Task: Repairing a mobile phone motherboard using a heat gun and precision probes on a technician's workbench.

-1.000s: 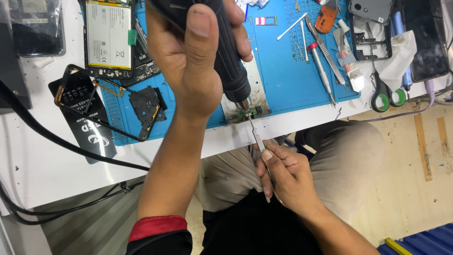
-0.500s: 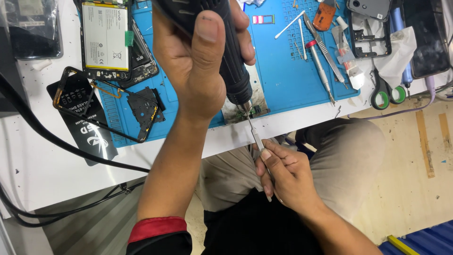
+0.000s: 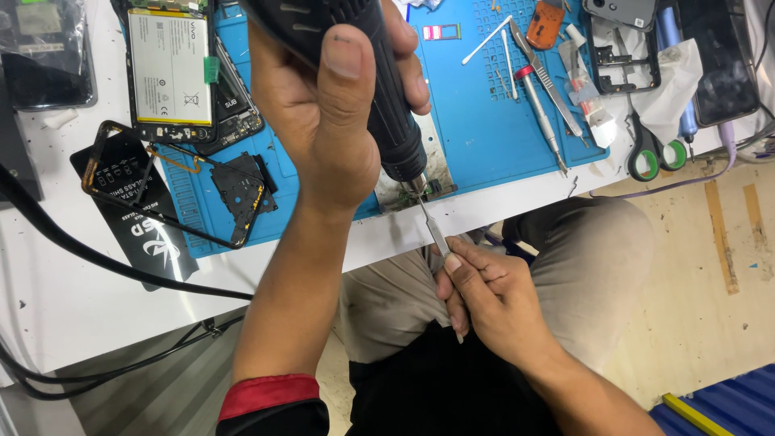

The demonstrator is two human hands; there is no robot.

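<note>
I'm seeing rework still mid-way: left hand (image 3: 331, 121) gripping the hot-air wand (image 3: 379, 89) over the small board (image 3: 416, 190), right hand (image 3: 492, 295) pinching tweezers (image 3: 433, 228) at it, nothing lifted yet.

Phone repair workshop: blue repair mat (image 3: 484, 121) w/ opened phone (image 3: 173, 73), screwdriver (image 3: 539, 113), scissors (image 3: 654, 153).

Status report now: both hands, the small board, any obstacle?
Left hand grips hot-air tool. Right hand holds tweezers at small board. No obstacle.
</note>
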